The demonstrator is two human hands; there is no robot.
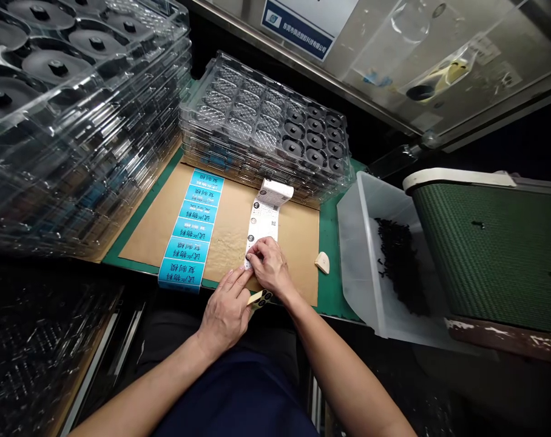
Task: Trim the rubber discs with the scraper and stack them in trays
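Note:
A white strip of printed labels [263, 221] with dark round marks lies on brown cardboard, its far end curled up against the clear trays. My right hand [270, 266] is closed in a pinch at the strip's near end. Beside it, my left hand [225, 312] has its fingertips on that same end, with the thumb tucked below. A yellowish piece with black circles [261, 298] shows by the left thumb, at the table's front edge; it looks like part of the strip. What lies right under the fingertips is hidden.
Blue labels [191, 227] hang slightly over the front edge. Clear trays with round black parts [266, 115] stand behind, and a taller stack [88, 115] at left. At right are a small beige piece [322, 262], a bin [361, 261] of black parts and a green conveyor belt [498, 243].

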